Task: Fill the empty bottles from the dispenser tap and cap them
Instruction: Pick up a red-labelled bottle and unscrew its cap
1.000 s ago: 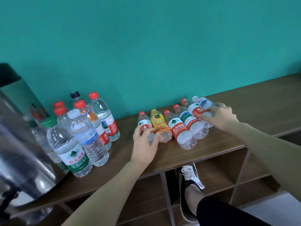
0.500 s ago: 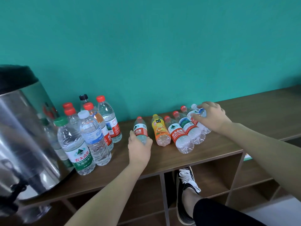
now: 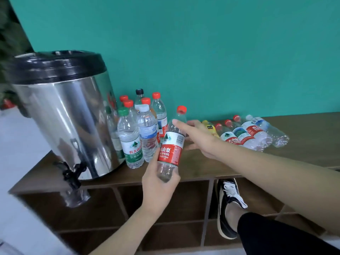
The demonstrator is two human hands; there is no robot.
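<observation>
My left hand (image 3: 159, 183) grips the lower part of an empty red-label bottle (image 3: 172, 146) with a red cap, held upright above the shelf's front edge. My right hand (image 3: 199, 137) reaches across behind it, fingers stretched out, the fingertips touching the bottle's shoulder. A steel dispenser (image 3: 60, 111) with a black lid stands at the left, its black tap (image 3: 70, 173) hanging over the shelf edge. Several empty capped bottles (image 3: 246, 134) lie in a row at the right.
Several full upright bottles (image 3: 138, 133) stand between the dispenser and my held bottle. All rests on a brown wooden shelf top (image 3: 303, 155) against a teal wall. Open cubbies lie below, and a foot in a black shoe (image 3: 229, 203) rests in one.
My left hand has lifted the red-label bottle off the shelf and stood it upright. My right hand left the lying row and moved left to that bottle. The view swung left toward the dispenser.
</observation>
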